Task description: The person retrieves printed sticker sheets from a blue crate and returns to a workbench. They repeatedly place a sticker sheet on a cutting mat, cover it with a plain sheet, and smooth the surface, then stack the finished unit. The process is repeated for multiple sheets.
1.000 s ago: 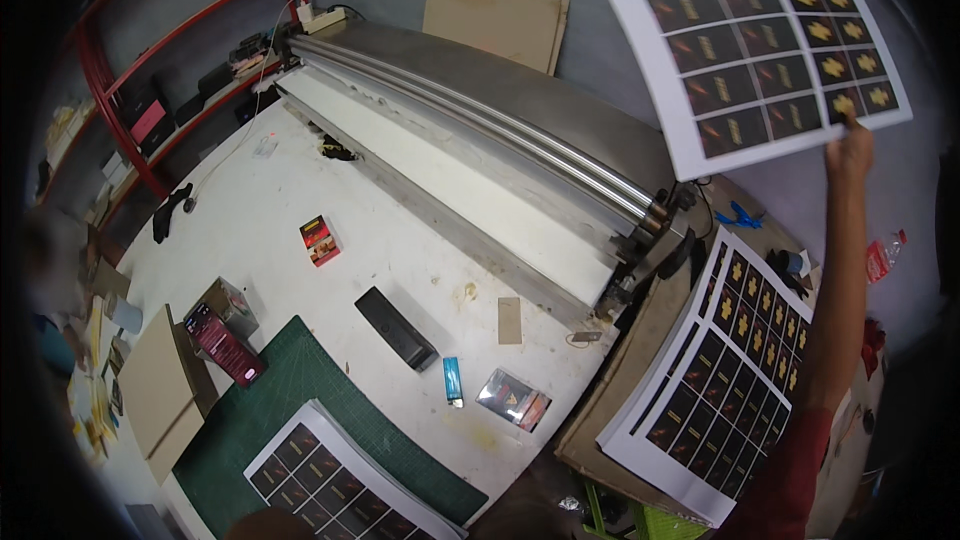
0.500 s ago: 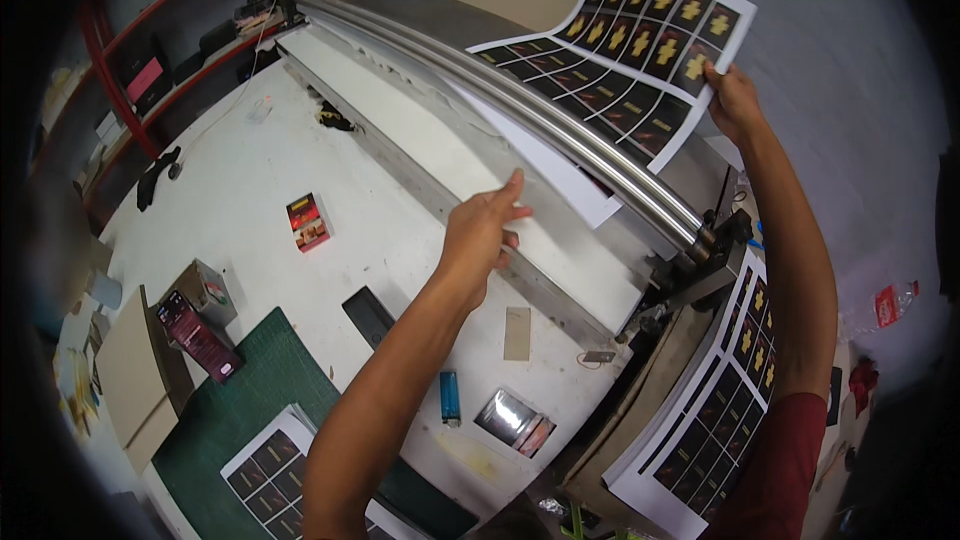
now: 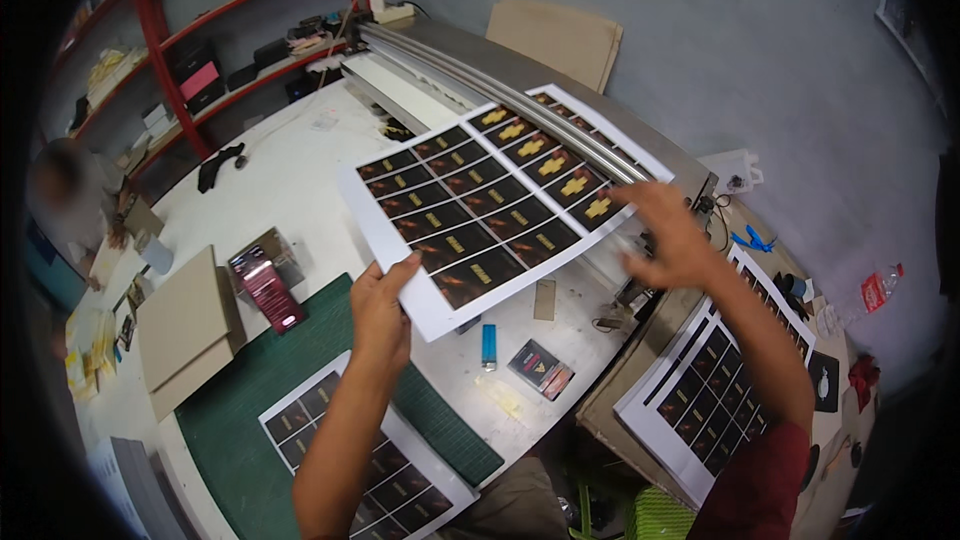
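Observation:
A large printed sheet (image 3: 470, 215), with rows of dark panels and yellow shapes, reaches from above the table to the metal rollers (image 3: 580, 140), and part of it shows beyond them. My left hand (image 3: 382, 315) pinches its near left corner, thumb on top. The sheet is raised and slightly bowed. Near its right edge, close to the roller end, my right hand (image 3: 680, 245) has its fingers apart and holds nothing. The roller machine's white bed (image 3: 410, 90) is mostly hidden under the sheet.
A stack of printed sheets (image 3: 700, 405) lies at the right. More sheets (image 3: 400, 485) rest on the green cutting mat (image 3: 215, 440). A blue lighter (image 3: 489, 345), a small box (image 3: 542, 370) and a phone (image 3: 268, 295) are on the table. Another person (image 3: 75, 190) is at far left.
The sheet has come from behind the rollers to their near side. My left hand has taken its corner; my right hand has let go and moved nearer. The view has shifted.

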